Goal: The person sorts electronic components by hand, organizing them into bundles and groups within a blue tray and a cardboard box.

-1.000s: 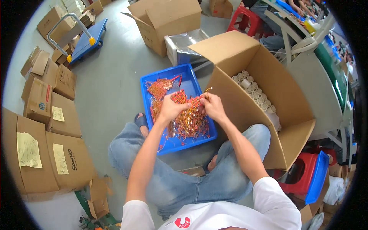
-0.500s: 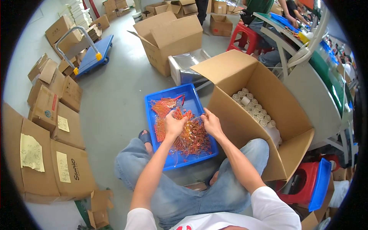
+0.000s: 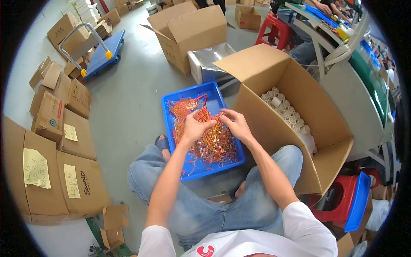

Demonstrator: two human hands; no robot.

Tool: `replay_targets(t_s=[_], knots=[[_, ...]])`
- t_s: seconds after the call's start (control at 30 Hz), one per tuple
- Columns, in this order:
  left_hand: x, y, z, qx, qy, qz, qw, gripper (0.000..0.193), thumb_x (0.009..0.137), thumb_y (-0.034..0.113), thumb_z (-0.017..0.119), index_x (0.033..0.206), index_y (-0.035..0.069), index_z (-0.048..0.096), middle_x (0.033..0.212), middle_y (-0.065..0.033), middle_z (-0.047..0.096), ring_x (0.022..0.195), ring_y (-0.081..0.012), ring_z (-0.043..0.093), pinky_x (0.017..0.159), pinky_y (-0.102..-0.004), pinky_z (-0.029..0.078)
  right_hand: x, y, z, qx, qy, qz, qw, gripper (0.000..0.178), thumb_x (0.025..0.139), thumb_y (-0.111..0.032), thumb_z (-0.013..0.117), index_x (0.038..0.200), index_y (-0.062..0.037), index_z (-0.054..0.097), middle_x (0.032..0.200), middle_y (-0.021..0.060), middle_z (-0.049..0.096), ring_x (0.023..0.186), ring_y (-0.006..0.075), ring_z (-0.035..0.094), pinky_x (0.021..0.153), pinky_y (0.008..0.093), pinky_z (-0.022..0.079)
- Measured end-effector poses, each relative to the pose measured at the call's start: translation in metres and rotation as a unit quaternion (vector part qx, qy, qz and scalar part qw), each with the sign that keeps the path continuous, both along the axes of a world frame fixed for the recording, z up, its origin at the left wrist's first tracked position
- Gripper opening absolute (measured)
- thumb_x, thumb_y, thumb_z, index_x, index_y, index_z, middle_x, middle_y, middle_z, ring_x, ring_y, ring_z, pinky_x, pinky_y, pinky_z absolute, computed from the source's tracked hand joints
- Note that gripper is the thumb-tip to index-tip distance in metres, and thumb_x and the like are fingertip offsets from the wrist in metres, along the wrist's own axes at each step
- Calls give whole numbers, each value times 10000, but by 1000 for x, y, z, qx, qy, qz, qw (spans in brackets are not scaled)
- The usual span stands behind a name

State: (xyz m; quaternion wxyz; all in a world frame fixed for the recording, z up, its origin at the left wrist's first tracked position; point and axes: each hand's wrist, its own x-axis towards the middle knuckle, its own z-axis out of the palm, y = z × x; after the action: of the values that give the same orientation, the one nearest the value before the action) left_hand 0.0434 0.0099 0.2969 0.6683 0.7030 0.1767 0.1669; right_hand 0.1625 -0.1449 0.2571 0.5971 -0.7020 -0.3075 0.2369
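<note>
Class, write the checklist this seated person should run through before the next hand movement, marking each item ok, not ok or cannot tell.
1. Left hand holds the bundle of thin red and yellow wires: ok.
2. Right hand grips a wire firmly: cannot tell; its fingertips are at the bundle's right side, but the contact is too small to see.
3. Rectangular blue plastic tray lies beneath both hands: ok.
4. Loose red and yellow wires in the tray lie untangled: not ok; they overlap in a heap.
5. Large brown cardboard box on the right is open: ok.
</note>
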Motion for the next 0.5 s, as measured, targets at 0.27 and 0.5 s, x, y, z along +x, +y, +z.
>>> replay_targets(t_s=[0.27, 0.5], knots=[[-4, 13, -8, 3, 13, -48, 999, 264, 704, 76, 825, 909, 16, 670, 825, -27, 691, 739, -91, 613, 671, -279, 507, -9, -3, 30, 7, 178, 117, 977, 328, 970, -153, 550, 1248, 22, 550, 968, 81, 657, 794, 132, 635, 675, 285, 553], [4, 14, -26, 46, 17, -28, 998, 344, 641, 116, 815, 927, -8, 670, 755, -57, 684, 677, -98, 592, 629, -306, 501, -10, -2, 27, -66, 124, 103, 985, 239, 967, -87, 488, 1152, 29, 586, 934, 118, 663, 704, 153, 650, 610, 279, 553]])
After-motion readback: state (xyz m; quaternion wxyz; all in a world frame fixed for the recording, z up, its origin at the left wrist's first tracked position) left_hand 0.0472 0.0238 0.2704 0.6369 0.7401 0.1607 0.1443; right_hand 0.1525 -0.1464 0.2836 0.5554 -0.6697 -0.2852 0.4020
